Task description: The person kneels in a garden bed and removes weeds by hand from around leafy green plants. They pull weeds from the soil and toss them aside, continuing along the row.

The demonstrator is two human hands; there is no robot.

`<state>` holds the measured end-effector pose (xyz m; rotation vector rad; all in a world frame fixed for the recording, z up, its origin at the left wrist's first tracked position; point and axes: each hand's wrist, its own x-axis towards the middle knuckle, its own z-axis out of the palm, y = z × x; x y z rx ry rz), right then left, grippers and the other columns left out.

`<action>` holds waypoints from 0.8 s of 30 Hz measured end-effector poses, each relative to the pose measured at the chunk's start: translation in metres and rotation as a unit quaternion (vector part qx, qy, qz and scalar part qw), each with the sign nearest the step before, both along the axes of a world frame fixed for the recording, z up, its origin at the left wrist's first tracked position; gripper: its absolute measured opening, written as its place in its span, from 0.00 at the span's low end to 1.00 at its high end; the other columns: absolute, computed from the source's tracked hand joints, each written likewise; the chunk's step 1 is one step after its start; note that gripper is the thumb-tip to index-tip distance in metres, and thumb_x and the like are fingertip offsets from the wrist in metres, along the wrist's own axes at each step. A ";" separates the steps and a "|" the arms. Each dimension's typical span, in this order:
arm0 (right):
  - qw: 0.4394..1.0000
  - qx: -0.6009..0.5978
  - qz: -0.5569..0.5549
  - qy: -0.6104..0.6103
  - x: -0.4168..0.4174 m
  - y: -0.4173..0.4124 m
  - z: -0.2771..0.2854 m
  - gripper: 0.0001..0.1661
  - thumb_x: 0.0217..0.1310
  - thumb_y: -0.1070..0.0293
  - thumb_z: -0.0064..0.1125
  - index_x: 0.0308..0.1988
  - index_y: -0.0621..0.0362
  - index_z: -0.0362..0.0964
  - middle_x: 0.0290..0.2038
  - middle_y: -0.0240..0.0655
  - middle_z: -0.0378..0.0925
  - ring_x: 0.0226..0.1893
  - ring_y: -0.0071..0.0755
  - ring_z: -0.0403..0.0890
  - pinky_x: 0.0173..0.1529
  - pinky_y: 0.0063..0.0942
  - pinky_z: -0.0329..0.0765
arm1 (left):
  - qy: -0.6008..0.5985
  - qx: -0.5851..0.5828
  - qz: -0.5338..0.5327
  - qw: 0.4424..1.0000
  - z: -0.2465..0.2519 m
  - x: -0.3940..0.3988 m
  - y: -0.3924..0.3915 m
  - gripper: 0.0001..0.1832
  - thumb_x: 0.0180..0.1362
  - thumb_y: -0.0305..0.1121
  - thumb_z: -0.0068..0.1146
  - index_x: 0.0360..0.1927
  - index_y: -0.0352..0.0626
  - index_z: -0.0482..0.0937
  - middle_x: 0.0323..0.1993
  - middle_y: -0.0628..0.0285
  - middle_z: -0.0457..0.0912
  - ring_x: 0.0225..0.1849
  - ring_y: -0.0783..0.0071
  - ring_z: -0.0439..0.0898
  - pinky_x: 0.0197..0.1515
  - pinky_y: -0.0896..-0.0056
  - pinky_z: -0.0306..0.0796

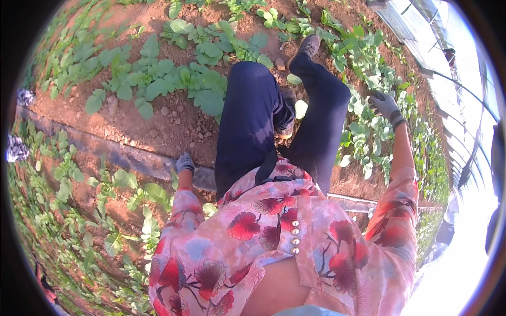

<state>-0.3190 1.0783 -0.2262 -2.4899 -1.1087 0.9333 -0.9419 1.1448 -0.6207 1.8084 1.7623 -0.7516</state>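
My left hand [184, 162], in a grey work glove, rests at the edge of a dark strip [134, 158] that runs along the soil; its fingers point down to the ground and what they touch is hidden. Out to the right, my right hand [383, 103], also gloved in grey with a dark cuff, is over a row of leafy green plants [365, 138]. Its fingers are bent, and whether they hold a leaf cannot be made out. Between the hands are my legs in dark trousers [247, 126], with the knees bent.
Broad-leaved plants [158, 81] grow in reddish-brown soil [126, 122] ahead and to the left, with more behind the strip. A curved greenhouse frame [462, 87] with bright plastic sheeting lines the right side. Silvery crumpled objects [16, 148] lie at the far left. A shoe [310, 44] stands among the plants.
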 end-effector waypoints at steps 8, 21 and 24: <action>0.998 -0.017 -0.048 0.040 -0.003 0.001 0.008 0.18 0.57 0.64 0.50 0.49 0.51 0.68 0.34 0.27 0.76 0.27 0.20 0.76 0.27 0.20 0.73 | -0.016 -0.001 0.022 1.000 0.005 0.002 0.002 0.19 0.54 0.33 0.45 0.50 0.45 0.67 0.51 0.50 0.70 0.52 0.55 0.71 0.51 0.60 0.67; 0.999 -0.001 0.038 0.015 0.020 0.034 0.002 0.18 0.58 0.65 0.46 0.50 0.52 0.67 0.34 0.26 0.76 0.26 0.18 0.76 0.26 0.18 0.72 | 0.005 0.026 0.058 0.998 -0.003 -0.007 0.004 0.19 0.54 0.36 0.47 0.51 0.45 0.68 0.49 0.51 0.72 0.48 0.59 0.74 0.47 0.61 0.68; 0.999 -0.003 0.040 0.001 0.043 0.043 0.005 0.18 0.59 0.63 0.46 0.50 0.48 0.67 0.34 0.24 0.73 0.26 0.17 0.73 0.25 0.17 0.71 | -0.006 0.020 0.062 0.998 0.000 -0.011 0.004 0.20 0.53 0.36 0.49 0.50 0.45 0.69 0.48 0.52 0.72 0.47 0.60 0.74 0.46 0.62 0.69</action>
